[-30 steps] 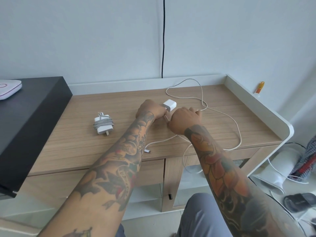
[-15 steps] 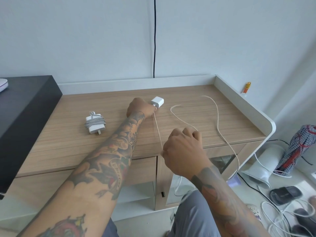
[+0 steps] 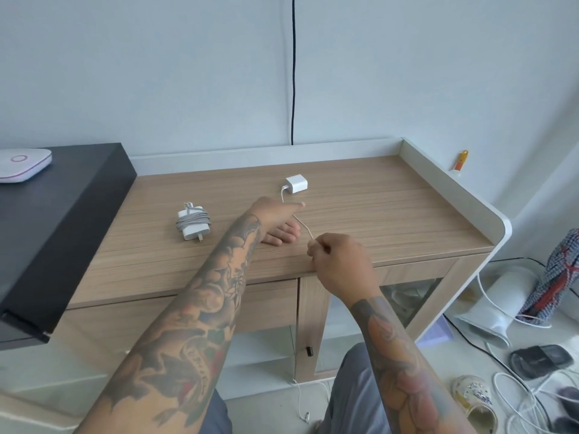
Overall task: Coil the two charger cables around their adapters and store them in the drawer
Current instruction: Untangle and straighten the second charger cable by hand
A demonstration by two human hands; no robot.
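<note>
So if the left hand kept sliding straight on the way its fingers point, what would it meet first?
Probably the loose white cable, which runs just past the fingertips of the left hand towards the right hand. The fingers point right along the tabletop; beyond the cable it looks bare to the raised rim. Depth is uncertain.

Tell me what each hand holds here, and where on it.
Right hand pinches the white cable partway along its length. Left hand lies open, holding nothing.

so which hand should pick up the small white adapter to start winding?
Left. The left hand lies open just short of the small white square adapter; the right hand already pinches its thin white cable.
</note>
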